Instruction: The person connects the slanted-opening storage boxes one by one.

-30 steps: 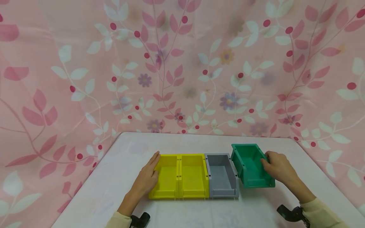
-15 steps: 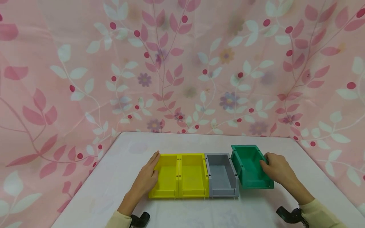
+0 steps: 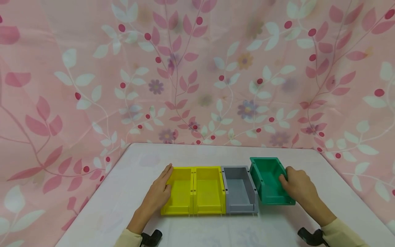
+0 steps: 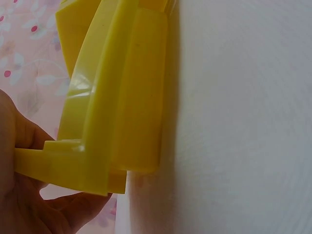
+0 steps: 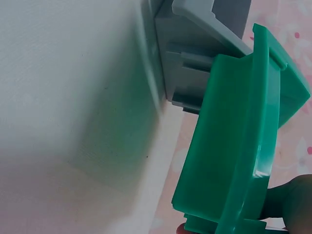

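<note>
Two yellow storage bins, the left one (image 3: 180, 192) and the right one (image 3: 210, 192), stand side by side with a grey bin (image 3: 240, 192) against their right side. My left hand (image 3: 158, 191) grips the outer side wall of the left yellow bin, thumb over its edge, fingers along the outside. To the right, my right hand (image 3: 300, 185) pinches the far side wall of a green bin (image 3: 273, 183), thumb inside it. In the right wrist view the green bin (image 5: 214, 146) hangs tilted above the table, its left side right at the grey bin's ribbed side (image 5: 183, 63).
A white table (image 3: 197, 230) bears the row of bins. Behind it hangs a pink cloth (image 3: 197, 68) with leaves and flowers. Black wrist cameras sit at both sleeves, the left one (image 3: 152, 237) and the right one (image 3: 310, 236).
My right hand and the green bin have shifted slightly left toward the grey bin, the bin's back edge a little lower. My left hand, the yellow bins and the grey bin have stayed put.
</note>
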Tool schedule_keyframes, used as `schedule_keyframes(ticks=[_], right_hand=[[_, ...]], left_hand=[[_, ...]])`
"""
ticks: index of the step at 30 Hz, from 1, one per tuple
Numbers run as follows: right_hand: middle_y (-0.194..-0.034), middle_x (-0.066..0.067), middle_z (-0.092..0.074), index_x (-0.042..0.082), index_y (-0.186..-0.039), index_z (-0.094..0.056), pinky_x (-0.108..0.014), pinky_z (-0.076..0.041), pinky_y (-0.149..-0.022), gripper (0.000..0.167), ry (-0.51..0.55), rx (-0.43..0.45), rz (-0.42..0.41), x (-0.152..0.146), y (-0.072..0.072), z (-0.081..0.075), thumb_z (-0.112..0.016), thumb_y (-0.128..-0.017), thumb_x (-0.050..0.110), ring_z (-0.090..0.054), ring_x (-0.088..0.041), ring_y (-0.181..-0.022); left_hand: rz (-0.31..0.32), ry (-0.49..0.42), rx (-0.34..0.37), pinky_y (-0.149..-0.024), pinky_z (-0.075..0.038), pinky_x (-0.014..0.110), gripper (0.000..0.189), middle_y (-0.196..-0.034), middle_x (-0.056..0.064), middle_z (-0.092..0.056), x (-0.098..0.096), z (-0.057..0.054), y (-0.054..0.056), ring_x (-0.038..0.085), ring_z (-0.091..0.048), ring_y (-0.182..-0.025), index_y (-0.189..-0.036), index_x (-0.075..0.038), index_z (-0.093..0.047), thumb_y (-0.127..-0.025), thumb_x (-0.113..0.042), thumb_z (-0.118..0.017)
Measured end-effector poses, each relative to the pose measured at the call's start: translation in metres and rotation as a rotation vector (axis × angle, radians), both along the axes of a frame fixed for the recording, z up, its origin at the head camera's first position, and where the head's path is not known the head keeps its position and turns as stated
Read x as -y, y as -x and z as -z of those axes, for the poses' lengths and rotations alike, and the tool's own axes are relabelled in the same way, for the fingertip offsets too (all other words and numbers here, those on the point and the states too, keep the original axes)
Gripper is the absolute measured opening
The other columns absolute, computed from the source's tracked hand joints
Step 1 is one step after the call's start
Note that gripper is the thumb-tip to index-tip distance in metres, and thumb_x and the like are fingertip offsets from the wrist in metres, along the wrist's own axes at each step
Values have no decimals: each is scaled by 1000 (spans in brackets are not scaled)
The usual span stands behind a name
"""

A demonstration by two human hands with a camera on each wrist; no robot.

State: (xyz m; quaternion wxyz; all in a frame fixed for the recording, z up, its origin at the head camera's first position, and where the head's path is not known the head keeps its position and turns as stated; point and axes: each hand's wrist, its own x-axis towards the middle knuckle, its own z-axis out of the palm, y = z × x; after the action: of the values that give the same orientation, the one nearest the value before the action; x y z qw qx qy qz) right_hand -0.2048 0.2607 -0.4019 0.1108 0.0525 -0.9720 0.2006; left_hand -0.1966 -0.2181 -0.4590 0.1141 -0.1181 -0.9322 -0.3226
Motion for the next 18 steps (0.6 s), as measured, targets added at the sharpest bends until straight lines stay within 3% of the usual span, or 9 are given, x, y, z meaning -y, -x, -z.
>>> schedule_keyframes(ticks=[6, 9, 13, 15, 18], right_hand=[[-69, -11, -53, -13, -96, -56, -37, -50, -47, 30, -35, 47, 18, 1, -2, -3, -63, -99, 16, -52, -24, -58], [-78, -23, -60, -17, -107, -55, -44, -57, -50, 41, -61, 81, 37, 4, 0, -12, -66, -99, 22, -60, -32, -64], [-115, -42, -60, -18, -132, -50, -66, -58, -68, 59, -67, -5, 0, 17, 7, -21, -68, -98, 27, -63, -54, -99], [-132, -42, -54, -14, -141, -47, -74, -52, -79, 61, -45, -66, -62, 27, 11, -23, -67, -99, 26, -55, -58, -118], [-148, -37, -45, -9, -148, -46, -77, -41, -95, 59, 6, -110, -182, 41, 18, -26, -63, -103, 25, -43, -56, -134]], left_hand=[[-2, -4, 5, -121, -23, 50, 62, -170, 4, -22, 0, 1, -1, 25, -25, -154, -161, -2, -33, -101, -2, -48], [-2, -2, 16, -122, -23, 50, 62, -171, 4, -21, 0, 1, 0, 24, -24, -154, -162, -3, -32, -102, -3, -47], [-1, -6, 15, -122, -23, 49, 63, -171, 3, -21, 0, 2, 0, 24, -24, -154, -162, -4, -31, -102, -2, -47], [-1, -7, 8, -122, -23, 49, 62, -170, 3, -22, 1, 2, 0, 24, -25, -154, -162, -3, -31, -102, -2, -48], [-1, -7, -2, -121, -23, 49, 63, -170, 2, -22, 1, 3, 0, 23, -25, -154, -162, -3, -32, -102, -2, -48]])
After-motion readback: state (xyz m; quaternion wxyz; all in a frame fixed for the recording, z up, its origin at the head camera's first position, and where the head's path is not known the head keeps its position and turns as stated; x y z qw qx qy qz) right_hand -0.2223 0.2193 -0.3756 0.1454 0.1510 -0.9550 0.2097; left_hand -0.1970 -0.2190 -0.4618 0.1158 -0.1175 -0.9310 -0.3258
